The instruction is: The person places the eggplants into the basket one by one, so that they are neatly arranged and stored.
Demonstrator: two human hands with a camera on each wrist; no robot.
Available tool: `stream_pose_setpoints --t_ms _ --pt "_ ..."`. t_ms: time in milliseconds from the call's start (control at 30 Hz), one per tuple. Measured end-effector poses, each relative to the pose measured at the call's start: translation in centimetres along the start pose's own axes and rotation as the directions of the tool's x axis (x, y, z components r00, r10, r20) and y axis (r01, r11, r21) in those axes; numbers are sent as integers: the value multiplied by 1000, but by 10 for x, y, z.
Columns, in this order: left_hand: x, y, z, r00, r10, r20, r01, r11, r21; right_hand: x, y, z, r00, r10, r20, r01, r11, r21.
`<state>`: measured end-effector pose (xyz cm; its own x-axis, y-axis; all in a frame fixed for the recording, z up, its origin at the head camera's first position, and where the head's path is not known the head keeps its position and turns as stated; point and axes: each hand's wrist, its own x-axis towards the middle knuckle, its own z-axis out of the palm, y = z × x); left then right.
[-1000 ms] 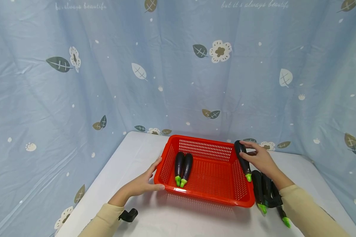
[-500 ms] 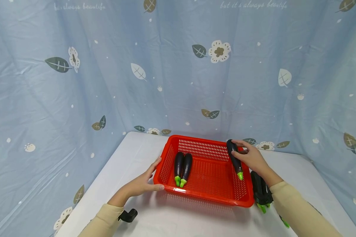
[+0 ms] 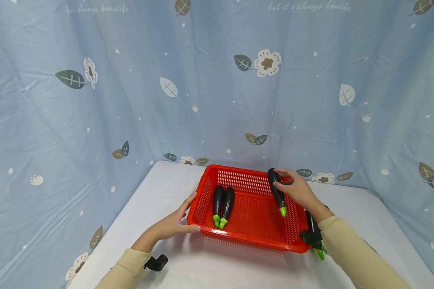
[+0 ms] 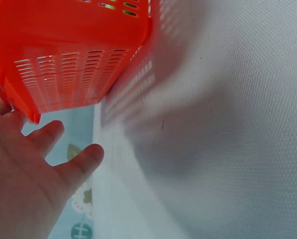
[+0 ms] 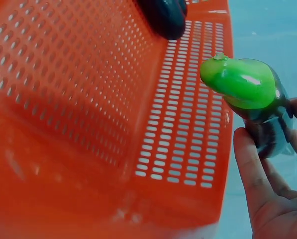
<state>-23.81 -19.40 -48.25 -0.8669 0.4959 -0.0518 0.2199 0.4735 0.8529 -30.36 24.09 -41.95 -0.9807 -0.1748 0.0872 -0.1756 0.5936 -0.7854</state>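
In the head view, my right hand point(image 3: 298, 190) pinches a dark purple eggplant point(image 3: 277, 194) between thumb and fingers. It is held tilted over the right part of a red perforated basket point(image 3: 251, 239), green stem end lower and toward me. The right wrist view shows that green stem point(image 5: 243, 82) close up, beside the basket's slotted wall. My left hand point(image 3: 170, 224) touches the basket's left rim, fingers spread and mostly straight; in the left wrist view two fingertips stand free of the basket point(image 4: 63, 30). Two eggplants point(image 3: 218, 202) lie side by side at the left inside the basket.
Right of the basket, more eggplants point(image 3: 312, 224) lie on the white table point(image 3: 231, 271), partly hidden by my right forearm and a black wrist mount point(image 3: 311, 239). Another black mount point(image 3: 156, 263) is at my left wrist. A blue patterned curtain point(image 3: 217, 100) stands behind the table.
My right hand has carried the eggplant leftward, from the basket's right rim to over its inside. My left hand and the two eggplants in the basket have stayed put.
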Motion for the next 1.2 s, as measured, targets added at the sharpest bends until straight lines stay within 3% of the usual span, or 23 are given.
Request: stream_pose_setpoints --t_ms 600,833,1200 --pt "0 -1 1 1000 -16 -7 16 1000 -3 15 -1 31 997 37 64 -41 997 64" --pt "0 -1 2 1000 -18 -6 18 1000 1 20 4 44 996 54 71 -54 999 3" --pt "1 -1 1 1000 -14 -4 14 1000 0 25 1 58 996 44 81 -44 999 -7"
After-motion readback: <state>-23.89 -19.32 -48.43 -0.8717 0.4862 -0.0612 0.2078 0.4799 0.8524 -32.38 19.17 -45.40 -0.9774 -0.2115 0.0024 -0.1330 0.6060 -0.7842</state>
